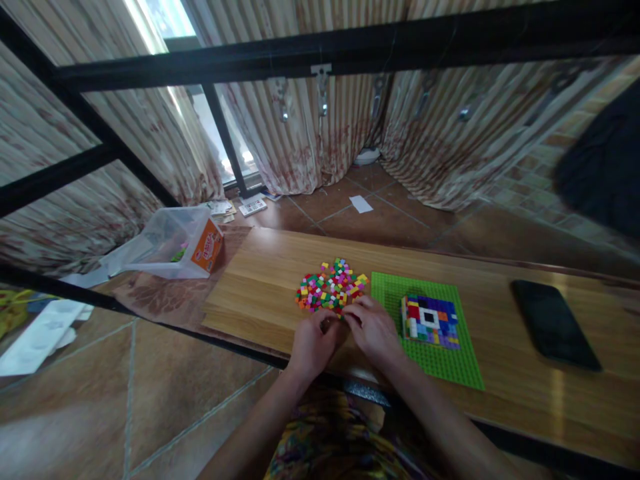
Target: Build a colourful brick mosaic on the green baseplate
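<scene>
A loose pile of small multicoloured toy bricks (pixel 333 287) lies on the wooden board. At its near edge my left hand (pixel 316 337) is closed, thumb and fingers curled together. Close beside it, my right hand (pixel 373 328) has its fingers pinched, the tips almost meeting those of the left. Whatever lies between the fingertips is too small to make out. Right of my right hand is a green studded baseplate (pixel 440 370). On it stands a low block built of bricks (pixel 429 320), mostly blue, purple and red, with a white square ring around a dark centre on top.
A black phone (pixel 555 323) lies on the wooden board (pixel 260 267) at the right. A clear plastic bin (pixel 165 243) with an orange label stands to the left, a few bricks inside. A black metal bar (pixel 350 57) crosses beyond the board, before striped curtains (pixel 300 147).
</scene>
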Available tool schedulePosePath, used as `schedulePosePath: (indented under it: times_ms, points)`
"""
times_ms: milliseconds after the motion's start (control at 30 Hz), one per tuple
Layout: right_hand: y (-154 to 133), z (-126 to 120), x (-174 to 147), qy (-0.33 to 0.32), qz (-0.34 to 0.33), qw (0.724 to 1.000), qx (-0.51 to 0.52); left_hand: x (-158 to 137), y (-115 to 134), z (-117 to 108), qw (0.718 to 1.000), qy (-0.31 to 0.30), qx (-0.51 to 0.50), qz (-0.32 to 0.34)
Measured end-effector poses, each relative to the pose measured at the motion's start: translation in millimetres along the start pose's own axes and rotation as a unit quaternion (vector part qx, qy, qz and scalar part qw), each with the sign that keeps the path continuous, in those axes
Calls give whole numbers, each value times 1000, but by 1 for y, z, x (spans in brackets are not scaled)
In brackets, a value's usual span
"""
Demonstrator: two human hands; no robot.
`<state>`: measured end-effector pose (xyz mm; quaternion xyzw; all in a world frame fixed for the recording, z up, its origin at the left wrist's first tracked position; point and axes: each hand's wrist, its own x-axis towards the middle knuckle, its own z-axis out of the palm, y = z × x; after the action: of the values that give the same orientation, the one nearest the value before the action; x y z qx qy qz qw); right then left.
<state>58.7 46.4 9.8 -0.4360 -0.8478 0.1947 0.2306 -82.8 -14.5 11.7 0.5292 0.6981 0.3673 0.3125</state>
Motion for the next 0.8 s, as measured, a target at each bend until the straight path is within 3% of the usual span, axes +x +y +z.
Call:
schedulePosePath:
  times_ms: [100,200,800]
  points:
    - [4,-3,-5,14,14,1000,0,2,2,5,990,-3,141,30]
    - [4,-6,-7,21,16,1000,-4,5,4,6,977,-16,208,53]
    - [9,5,-15,7,1,998,-58,4,2,17,959,-42,259,106]
